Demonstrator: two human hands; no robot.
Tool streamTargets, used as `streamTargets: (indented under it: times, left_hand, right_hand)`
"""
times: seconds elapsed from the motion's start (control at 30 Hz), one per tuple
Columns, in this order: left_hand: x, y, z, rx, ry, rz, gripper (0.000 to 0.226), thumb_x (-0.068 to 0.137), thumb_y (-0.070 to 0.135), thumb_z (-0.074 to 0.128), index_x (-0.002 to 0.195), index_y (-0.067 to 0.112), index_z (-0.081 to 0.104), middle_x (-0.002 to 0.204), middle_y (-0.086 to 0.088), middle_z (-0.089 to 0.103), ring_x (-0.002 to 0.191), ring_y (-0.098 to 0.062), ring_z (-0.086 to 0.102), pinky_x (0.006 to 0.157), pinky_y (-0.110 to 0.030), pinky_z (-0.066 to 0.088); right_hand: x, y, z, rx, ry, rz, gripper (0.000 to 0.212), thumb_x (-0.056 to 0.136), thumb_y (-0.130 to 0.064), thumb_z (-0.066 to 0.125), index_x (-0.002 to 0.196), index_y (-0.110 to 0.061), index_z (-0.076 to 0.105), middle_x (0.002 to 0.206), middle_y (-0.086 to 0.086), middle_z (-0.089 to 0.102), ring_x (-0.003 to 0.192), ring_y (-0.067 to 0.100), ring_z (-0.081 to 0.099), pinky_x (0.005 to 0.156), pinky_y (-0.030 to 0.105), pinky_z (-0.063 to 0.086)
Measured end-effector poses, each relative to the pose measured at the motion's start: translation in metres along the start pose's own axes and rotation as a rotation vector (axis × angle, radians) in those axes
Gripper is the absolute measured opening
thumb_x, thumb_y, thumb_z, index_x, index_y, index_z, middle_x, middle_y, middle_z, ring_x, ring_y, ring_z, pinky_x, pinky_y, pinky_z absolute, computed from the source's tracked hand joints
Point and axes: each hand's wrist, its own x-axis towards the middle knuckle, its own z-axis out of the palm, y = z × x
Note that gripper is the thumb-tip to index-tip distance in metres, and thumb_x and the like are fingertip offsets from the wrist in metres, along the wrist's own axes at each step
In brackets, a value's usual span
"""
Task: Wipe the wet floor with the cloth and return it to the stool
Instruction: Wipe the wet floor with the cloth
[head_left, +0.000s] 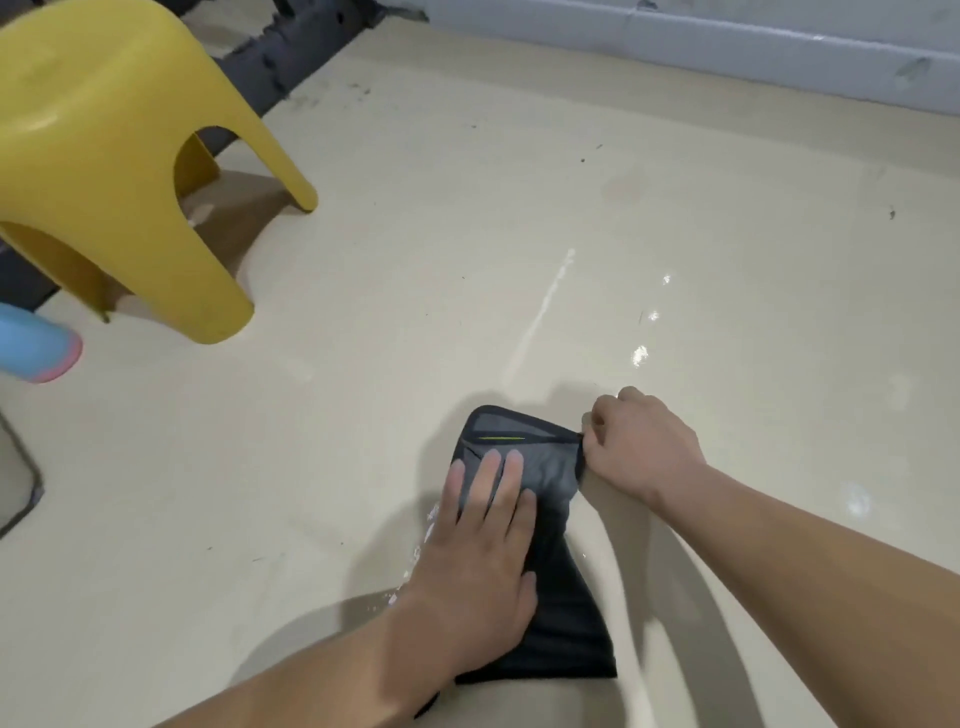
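A dark grey cloth (556, 613) with a thin yellow stripe lies flat on the beige floor (467, 234) at the lower middle. My left hand (480, 551) rests palm-down on the cloth's left side, fingers spread and pointing away from me. My right hand (641, 447) pinches the cloth's far right corner between thumb and fingers. Shiny wet patches (641, 356) glint on the floor just beyond my right hand, and small drops show beside my left wrist. The yellow plastic stool (98, 156) stands at the upper left, its seat bare.
A blue and pink object (36, 345) lies on the floor left of the stool. A grey wall base (727, 47) runs along the top right. Dark rough material (291, 41) borders the floor behind the stool. A dark curved edge (23, 478) shows at far left.
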Motion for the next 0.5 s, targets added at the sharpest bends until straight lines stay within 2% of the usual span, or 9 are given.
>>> streamTargets:
  times: [0.07,0.1,0.17,0.2,0.3,0.33,0.43,0.5]
  left_hand:
    - [0.003,0.018,0.003,-0.069,-0.036,-0.024,0.079,0.099,0.045,0.036,0.163,0.006,0.01,0.169,-0.019,-0.015,0.154,-0.04,-0.022,0.123,-0.059,-0.016]
    - [0.004,0.026,0.008,-0.12,-0.059,-0.05,0.081,0.099,0.047,0.034,0.163,0.006,0.007,0.169,-0.018,-0.017,0.154,-0.038,-0.025,0.124,-0.057,-0.015]
    - [0.005,0.029,0.019,-0.172,-0.073,-0.084,0.085,0.093,0.053,0.041,0.161,0.007,0.02,0.171,-0.02,0.001,0.157,-0.037,-0.011,0.124,-0.055,0.001]
    - [0.006,0.026,0.022,-0.185,-0.062,-0.076,0.086,0.091,0.056,0.043,0.161,0.01,0.024,0.171,-0.019,0.007,0.157,-0.035,-0.007,0.122,-0.054,0.003]
    - [0.019,-0.002,0.022,-0.19,-0.019,0.045,0.083,0.097,0.059,0.034,0.164,0.019,0.006,0.171,-0.009,-0.016,0.153,-0.025,-0.03,0.122,-0.05,-0.016]
    - [0.028,-0.017,0.018,-0.195,0.018,0.067,0.083,0.097,0.059,0.034,0.164,0.019,0.008,0.171,-0.007,-0.015,0.154,-0.025,-0.029,0.123,-0.049,-0.016]
    - [0.06,-0.069,0.014,-0.133,0.109,0.138,0.082,0.09,0.058,0.048,0.16,0.019,0.03,0.173,-0.006,0.008,0.159,-0.028,-0.004,0.128,-0.051,0.003]
    - [0.078,-0.104,0.011,-0.145,0.131,0.104,0.083,0.088,0.057,0.051,0.16,0.021,0.031,0.172,-0.005,0.013,0.159,-0.027,0.002,0.128,-0.051,0.007]
  right_hand:
    - [0.007,-0.007,0.0,0.011,0.014,0.001,0.026,0.102,-0.035,0.04,0.102,-0.019,0.06,0.102,0.001,0.052,0.103,0.025,0.054,0.073,0.034,0.04]
    - [0.01,-0.01,0.001,0.015,0.028,-0.004,0.026,0.102,-0.035,0.04,0.101,-0.019,0.06,0.101,0.001,0.052,0.102,0.026,0.054,0.072,0.034,0.04]
    - [0.014,-0.013,0.003,0.029,0.061,0.0,0.026,0.102,-0.035,0.04,0.102,-0.019,0.061,0.098,0.0,0.052,0.1,0.025,0.055,0.07,0.034,0.042]
    - [0.016,-0.016,0.004,0.044,0.077,-0.002,0.027,0.102,-0.036,0.041,0.105,-0.02,0.062,0.099,-0.001,0.052,0.1,0.025,0.054,0.07,0.035,0.043]
    - [0.019,-0.027,0.003,0.118,0.101,-0.021,0.028,0.101,-0.034,0.042,0.117,-0.021,0.062,0.108,0.001,0.056,0.108,0.025,0.052,0.074,0.037,0.047]
    - [0.02,-0.032,0.003,0.15,0.106,-0.035,0.029,0.101,-0.033,0.043,0.12,-0.021,0.062,0.112,0.001,0.057,0.111,0.025,0.052,0.077,0.038,0.048]
    - [0.022,-0.047,0.003,0.232,0.121,-0.086,0.033,0.098,-0.031,0.048,0.128,-0.022,0.06,0.121,0.002,0.058,0.117,0.024,0.051,0.084,0.038,0.049]
    - [0.023,-0.059,0.004,0.286,0.123,-0.119,0.041,0.098,-0.029,0.05,0.138,-0.022,0.055,0.134,0.001,0.057,0.126,0.022,0.049,0.093,0.038,0.047]
